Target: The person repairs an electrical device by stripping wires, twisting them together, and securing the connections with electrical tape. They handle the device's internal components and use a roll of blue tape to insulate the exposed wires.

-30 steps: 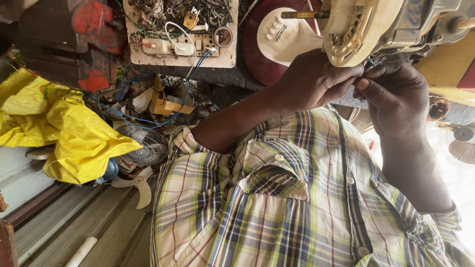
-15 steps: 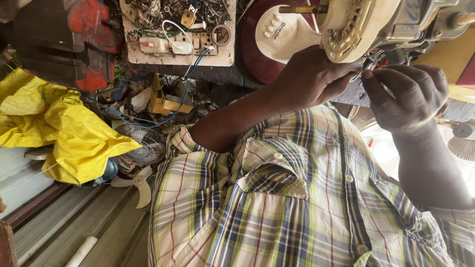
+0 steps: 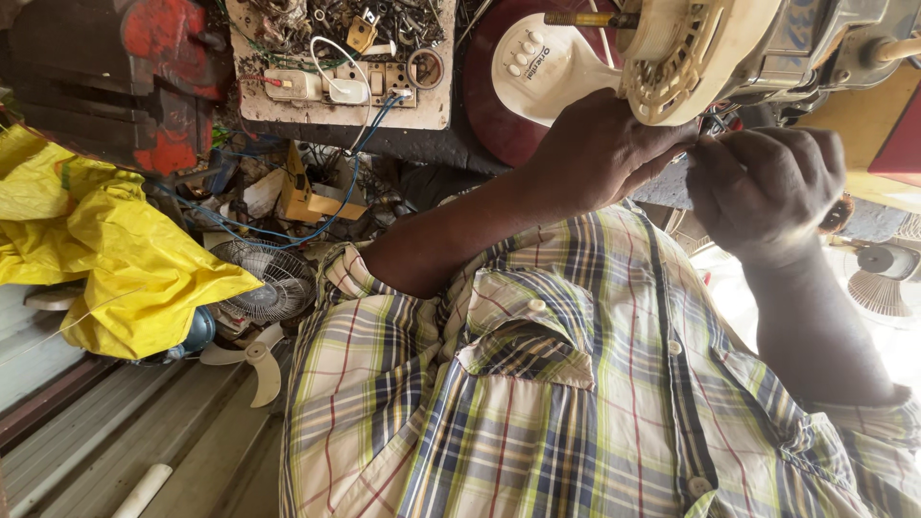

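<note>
The left hand grips the cream fan motor housing; at its 3 o'clock, the right hand pinches something small, best held steady.

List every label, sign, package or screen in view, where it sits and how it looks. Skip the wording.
Printed mark: small dark lettering on the cream fan base panel, beside a row of pale push buttons, just left of the left hand.
Embossed marking: raised characters on the grey housing at top right, above the right hand; hard to make out.
No packages, signs or screens are visible.
</note>
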